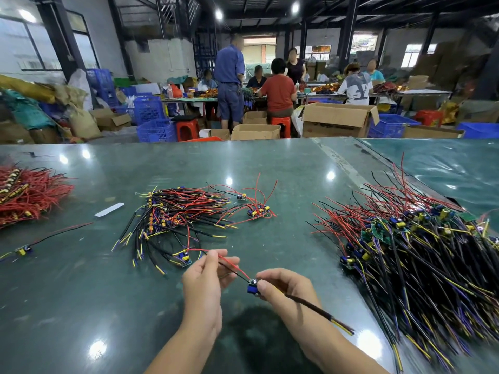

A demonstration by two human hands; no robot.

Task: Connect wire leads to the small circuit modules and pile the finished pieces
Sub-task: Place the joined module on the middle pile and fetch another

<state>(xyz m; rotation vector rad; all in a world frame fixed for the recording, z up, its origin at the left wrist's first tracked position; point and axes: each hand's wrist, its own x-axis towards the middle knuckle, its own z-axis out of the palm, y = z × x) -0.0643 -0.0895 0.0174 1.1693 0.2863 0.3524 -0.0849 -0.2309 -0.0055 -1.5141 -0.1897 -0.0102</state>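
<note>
While pinched above the green tabletop, small blue circuit module half hidden behind right hand, its fingers closed on it. Red and black leads running up-left from the module, gripped by fingers of left hand. Black sheathed cable trailing down-right, blurred, yellow tips barely readable. Tangled pile of wired pieces beyond the hands; larger heap of modules at right, cut off by the frame edge. Red wire bundle cropped at left.
</note>
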